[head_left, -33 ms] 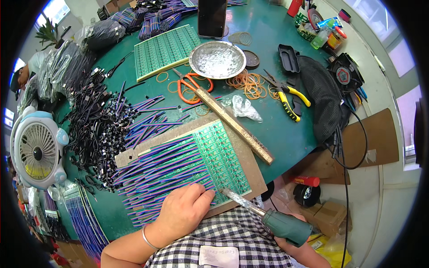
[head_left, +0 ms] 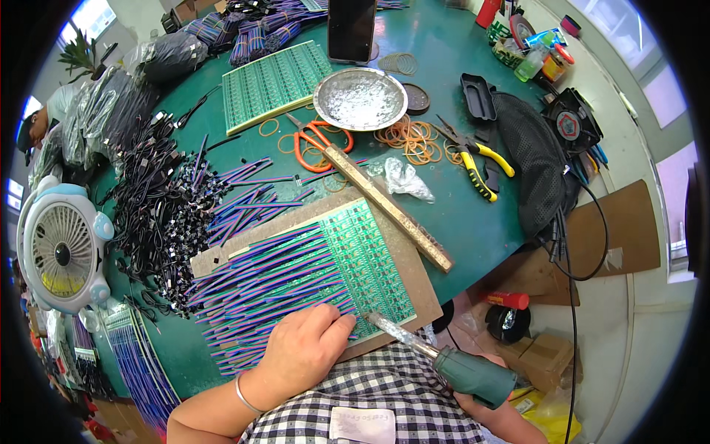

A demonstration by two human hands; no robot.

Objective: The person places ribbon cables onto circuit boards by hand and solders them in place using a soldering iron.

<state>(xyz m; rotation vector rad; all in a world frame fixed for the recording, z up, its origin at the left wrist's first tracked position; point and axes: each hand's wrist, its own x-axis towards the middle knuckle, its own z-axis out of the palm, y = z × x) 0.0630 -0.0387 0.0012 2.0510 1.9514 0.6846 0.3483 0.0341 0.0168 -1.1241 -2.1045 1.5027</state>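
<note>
My left hand [head_left: 307,346] rests on the near part of a green circuit board panel [head_left: 370,255], thumb and forefinger pinched on a thin blue-and-red wire. Rows of such wires [head_left: 274,281] lie across the panel's left part, their ends at its pads. My right hand [head_left: 467,404] is closed round the dark green handle of a soldering iron [head_left: 473,374], which hides most of its fingers. The iron's tip meets the panel just right of my left fingertips. Under the panel lies a brown backing board [head_left: 421,296].
A wooden bar [head_left: 392,211] lies across the board's far edge. Beyond are orange scissors [head_left: 314,144], a metal bowl [head_left: 360,100], rubber bands [head_left: 414,140] and yellow-black pliers [head_left: 473,163]. Black cables [head_left: 148,200] and a small fan [head_left: 63,251] are at left. A phone [head_left: 351,29] stands behind.
</note>
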